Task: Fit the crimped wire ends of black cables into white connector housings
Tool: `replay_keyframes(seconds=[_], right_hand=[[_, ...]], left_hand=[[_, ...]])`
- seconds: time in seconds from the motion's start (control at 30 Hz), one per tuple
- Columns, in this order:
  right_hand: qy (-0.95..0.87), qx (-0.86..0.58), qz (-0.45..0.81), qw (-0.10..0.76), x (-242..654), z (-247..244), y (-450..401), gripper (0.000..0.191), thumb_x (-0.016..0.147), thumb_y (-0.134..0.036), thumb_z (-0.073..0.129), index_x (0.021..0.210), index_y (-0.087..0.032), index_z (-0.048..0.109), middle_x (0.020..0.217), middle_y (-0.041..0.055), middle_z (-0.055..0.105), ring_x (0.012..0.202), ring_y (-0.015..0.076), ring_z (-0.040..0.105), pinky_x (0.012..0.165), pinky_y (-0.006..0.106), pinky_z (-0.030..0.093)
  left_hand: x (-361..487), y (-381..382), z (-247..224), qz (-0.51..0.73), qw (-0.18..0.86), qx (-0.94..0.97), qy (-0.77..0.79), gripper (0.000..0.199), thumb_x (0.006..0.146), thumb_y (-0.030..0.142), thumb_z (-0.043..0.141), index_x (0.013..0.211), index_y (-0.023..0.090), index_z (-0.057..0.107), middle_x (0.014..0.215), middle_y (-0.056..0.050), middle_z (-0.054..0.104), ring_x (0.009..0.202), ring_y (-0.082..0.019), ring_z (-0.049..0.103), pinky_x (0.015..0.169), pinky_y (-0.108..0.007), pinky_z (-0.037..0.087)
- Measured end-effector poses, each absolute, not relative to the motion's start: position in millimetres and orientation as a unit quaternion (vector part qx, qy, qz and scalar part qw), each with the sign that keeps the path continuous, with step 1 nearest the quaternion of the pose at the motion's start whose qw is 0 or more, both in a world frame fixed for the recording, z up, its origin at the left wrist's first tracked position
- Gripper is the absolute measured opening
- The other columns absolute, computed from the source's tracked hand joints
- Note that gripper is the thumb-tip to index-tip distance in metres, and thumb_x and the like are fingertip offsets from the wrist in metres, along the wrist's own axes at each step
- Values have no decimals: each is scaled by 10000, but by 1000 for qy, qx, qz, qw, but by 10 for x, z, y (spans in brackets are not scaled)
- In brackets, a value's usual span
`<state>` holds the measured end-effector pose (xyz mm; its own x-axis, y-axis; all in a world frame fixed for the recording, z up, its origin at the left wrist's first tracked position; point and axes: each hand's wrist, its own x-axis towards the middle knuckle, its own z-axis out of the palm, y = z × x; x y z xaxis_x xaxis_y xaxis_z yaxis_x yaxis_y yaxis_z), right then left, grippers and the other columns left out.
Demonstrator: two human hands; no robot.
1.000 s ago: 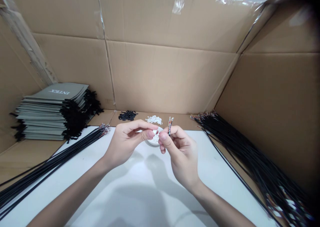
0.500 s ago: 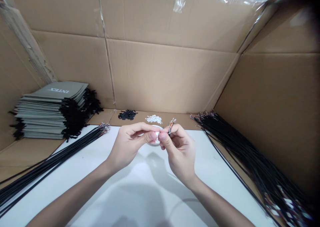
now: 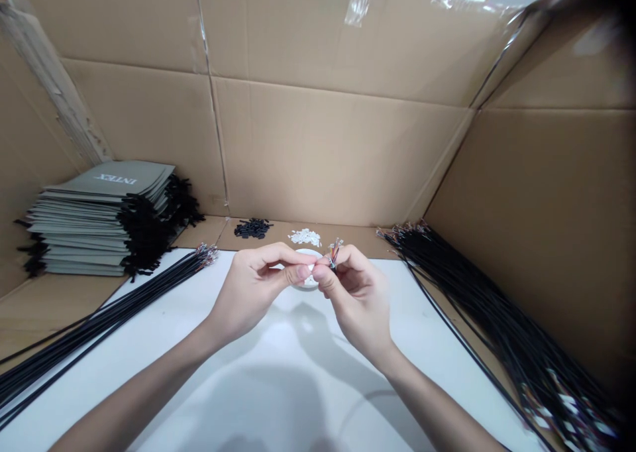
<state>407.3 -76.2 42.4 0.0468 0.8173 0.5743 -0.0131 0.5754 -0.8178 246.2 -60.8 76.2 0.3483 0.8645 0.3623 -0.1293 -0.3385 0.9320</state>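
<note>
My left hand (image 3: 256,289) is closed in a pinch, thumb against forefinger, on a small white connector (image 3: 311,267). Facing it, my right hand (image 3: 362,306) pinches the end of a black cable, whose thin coloured wires (image 3: 334,252) stick up above the fingers. The fingertips of both hands meet at the connector, and they hide whether a wire sits in it. Beneath the fingers is a round white dish (image 3: 299,252), partly covered, with small white pieces in it.
Behind the hands lie a pile of black tubes (image 3: 252,228) and a pile of white pieces (image 3: 305,237). Black cables lie at left (image 3: 134,293) and right (image 3: 497,306). Grey INTEX folders (image 3: 84,230) are stacked far left. Cardboard walls (image 3: 322,147) enclose the white table (image 3: 268,386).
The coloured wires in my right hand have tipped slightly to the left, and the fingertips have shifted a little. Both hands stay together over the dish.
</note>
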Motion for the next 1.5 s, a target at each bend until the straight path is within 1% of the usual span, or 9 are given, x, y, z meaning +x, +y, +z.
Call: replay_keyframes(seconds=[0.1,0.17,0.27,0.4,0.6,0.83,0.97,1.27,1.5], right_hand=[[-593,-334,370,632,4068,487,-775,233,911,-316,686,772,-194,544,660,-35,537,556,89,464,507,224,375],[-565,-331,409,636,4055,529,-788,169,903,-330,697,899,-209,578,646,-45,566,533,88,494,482,207,391],[-530,-319,422,663,4028,558,-815,210,894,-309,712,1016,-242,556,639,-61,603,505,80,510,450,179,400],[-527,-315,422,668,3991,544,-855,135,907,-302,696,937,-220,593,701,-29,662,515,73,558,445,169,437],[-506,-304,466,659,3967,529,-864,134,924,-314,678,891,-197,623,679,-18,673,505,66,556,442,159,444],[-468,-306,553,618,3988,555,-846,234,906,-375,691,794,-183,615,626,-25,625,469,66,489,404,162,387],[-455,-300,584,601,3988,576,-842,241,905,-377,692,783,-181,624,602,-35,594,457,59,459,400,156,364],[-446,-298,600,594,3986,568,-840,227,872,-369,727,778,-178,645,603,-29,616,442,59,458,395,162,355],[-450,-294,610,582,3983,553,-829,219,873,-359,727,779,-173,660,600,-20,634,439,57,450,402,165,345]], left_hand=[[2442,-621,781,488,474,678,280,71,883,217,721,890,188,785,868,-24,766,778,-127,711,729,-181,577],[2411,-630,793,496,431,698,286,69,895,227,705,920,200,765,900,-13,759,795,-122,705,741,-182,571],[2353,-641,812,510,359,723,296,137,893,189,694,1021,235,716,903,23,728,831,-99,683,782,-163,550],[2304,-661,843,475,369,751,273,292,905,165,659,1180,248,604,845,52,689,806,-84,662,831,-179,542],[2311,-689,855,454,385,758,267,327,901,133,634,1187,248,527,833,69,688,794,-75,663,827,-179,532],[2309,-687,869,451,364,770,267,321,890,110,625,1163,241,519,834,59,688,774,-87,662,797,-199,535],[2285,-694,887,432,354,784,270,334,892,123,623,1185,244,519,832,54,680,768,-98,666,779,-215,539],[2256,-676,896,414,331,805,265,364,887,112,595,1214,244,502,785,57,670,733,-116,665,779,-252,529],[2218,-634,894,375,362,808,275,375,886,116,586,1224,249,492,782,57,652,739,-124,662,784,-264,528]])
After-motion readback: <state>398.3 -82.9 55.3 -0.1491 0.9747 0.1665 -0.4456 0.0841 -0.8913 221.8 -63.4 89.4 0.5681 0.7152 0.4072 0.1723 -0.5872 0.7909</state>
